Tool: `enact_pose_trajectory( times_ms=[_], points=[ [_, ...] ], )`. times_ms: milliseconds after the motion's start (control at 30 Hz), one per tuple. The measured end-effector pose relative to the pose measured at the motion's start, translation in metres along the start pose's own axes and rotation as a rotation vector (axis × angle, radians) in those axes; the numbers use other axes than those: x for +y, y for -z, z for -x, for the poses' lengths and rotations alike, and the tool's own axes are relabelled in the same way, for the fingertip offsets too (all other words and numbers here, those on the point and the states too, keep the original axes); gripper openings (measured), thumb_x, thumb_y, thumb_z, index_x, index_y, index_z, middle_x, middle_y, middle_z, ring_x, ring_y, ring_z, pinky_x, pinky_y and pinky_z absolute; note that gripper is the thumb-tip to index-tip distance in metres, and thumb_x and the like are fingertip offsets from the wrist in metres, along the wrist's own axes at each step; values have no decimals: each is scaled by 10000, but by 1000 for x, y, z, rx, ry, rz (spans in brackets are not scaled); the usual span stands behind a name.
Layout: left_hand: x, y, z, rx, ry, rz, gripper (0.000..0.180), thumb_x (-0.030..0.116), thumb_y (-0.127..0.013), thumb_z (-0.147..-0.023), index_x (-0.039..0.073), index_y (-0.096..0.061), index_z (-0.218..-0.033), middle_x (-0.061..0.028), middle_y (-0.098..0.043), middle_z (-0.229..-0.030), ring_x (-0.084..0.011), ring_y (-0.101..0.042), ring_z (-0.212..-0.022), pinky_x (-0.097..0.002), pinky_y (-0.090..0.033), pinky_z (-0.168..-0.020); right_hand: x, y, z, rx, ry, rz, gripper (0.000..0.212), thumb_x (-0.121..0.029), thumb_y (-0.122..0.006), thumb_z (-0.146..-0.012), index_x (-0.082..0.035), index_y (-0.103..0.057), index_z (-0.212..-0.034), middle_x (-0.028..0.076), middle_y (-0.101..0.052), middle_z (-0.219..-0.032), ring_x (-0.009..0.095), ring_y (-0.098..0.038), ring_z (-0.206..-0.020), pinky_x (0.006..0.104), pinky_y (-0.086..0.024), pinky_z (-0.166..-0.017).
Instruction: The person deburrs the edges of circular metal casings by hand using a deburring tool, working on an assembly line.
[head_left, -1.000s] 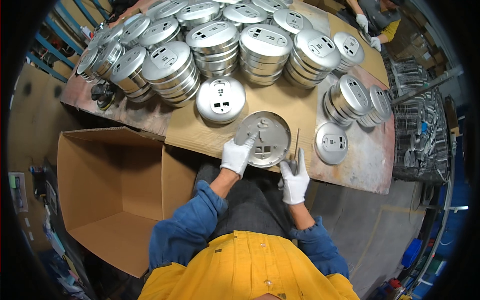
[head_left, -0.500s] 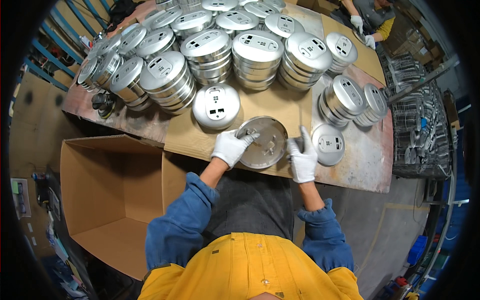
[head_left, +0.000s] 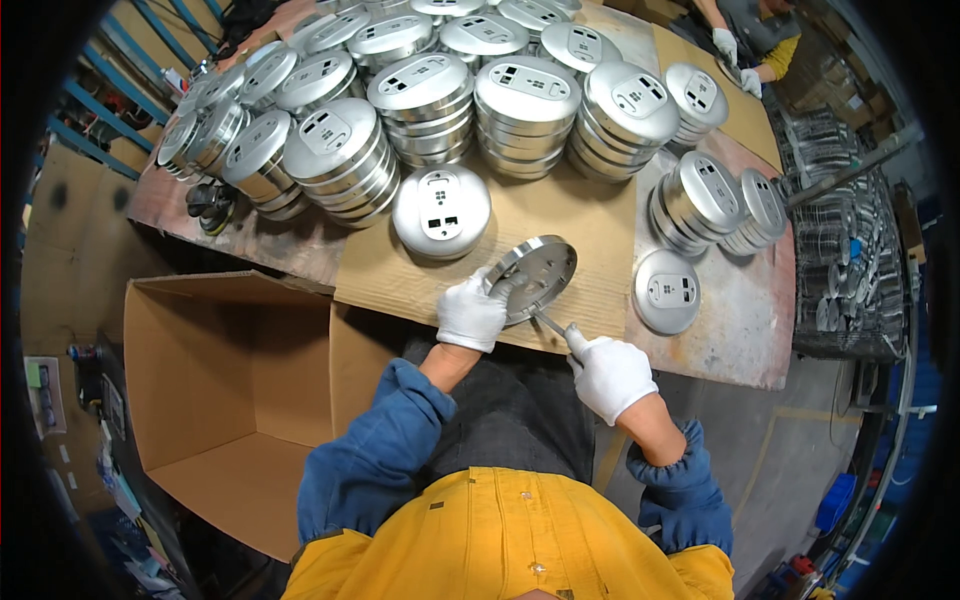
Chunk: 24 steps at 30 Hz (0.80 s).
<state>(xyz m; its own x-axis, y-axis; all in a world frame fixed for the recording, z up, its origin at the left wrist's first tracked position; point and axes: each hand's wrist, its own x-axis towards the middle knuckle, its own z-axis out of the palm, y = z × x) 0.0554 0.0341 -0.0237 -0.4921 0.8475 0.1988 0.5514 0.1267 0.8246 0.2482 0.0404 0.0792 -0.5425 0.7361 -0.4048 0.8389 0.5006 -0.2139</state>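
My left hand [head_left: 472, 312], in a white glove, grips a round shallow metal cover [head_left: 553, 268] by its left rim. The cover is tilted up with its hollow inner side showing. In my gloved right hand [head_left: 614, 380] is a slim grey file-like tool [head_left: 549, 322]; its exact kind is hard to make out. The tool's far end meets the cover's lower rim. Just beyond my left hand, a silver cover [head_left: 441, 212] lies face up on the cardboard sheet [head_left: 590, 225]. Another silver cover [head_left: 667, 291] rests on the table to the right of the sheet.
Several stacks of silver covers [head_left: 425, 105] fill the table's far side, with shorter stacks [head_left: 700, 195] at right. An open cardboard box [head_left: 200, 370] stands below the left edge. A dark tool [head_left: 210, 205] lies at left. Beyond the far right, a co-worker's gloved hands [head_left: 735, 60] work.
The cover has tipped up from nearly flat to steeply tilted. My right hand has come nearer to me and turned, and the slim tool now reaches the cover's lower rim.
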Motion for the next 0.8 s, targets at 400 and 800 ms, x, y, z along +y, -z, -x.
enact_pose_trajectory(
  times_ms=[400, 800],
  points=[
    [13, 10, 9, -14, -160, -97, 228, 238, -768, -745, 67, -685, -871, -139, -616, -637, -290, -619, -566, -358, -471, -517, -7, 10, -15, 18, 88, 75, 233, -147, -481, -850, -51, -608, -1020, 168, -663, -763, 346, -654, -725, 451, -513, -626],
    [3, 0, 12, 4, -142, -6, 264, 314, -717, -783, 68, -669, -867, -120, -630, -664, -312, -625, -596, -380, -495, -554, -15, 32, -31, -180, 84, 69, 239, -118, -459, -837, -10, -623, -973, 214, -656, -756, 382, -649, -737, 467, -515, -660]
  ],
)
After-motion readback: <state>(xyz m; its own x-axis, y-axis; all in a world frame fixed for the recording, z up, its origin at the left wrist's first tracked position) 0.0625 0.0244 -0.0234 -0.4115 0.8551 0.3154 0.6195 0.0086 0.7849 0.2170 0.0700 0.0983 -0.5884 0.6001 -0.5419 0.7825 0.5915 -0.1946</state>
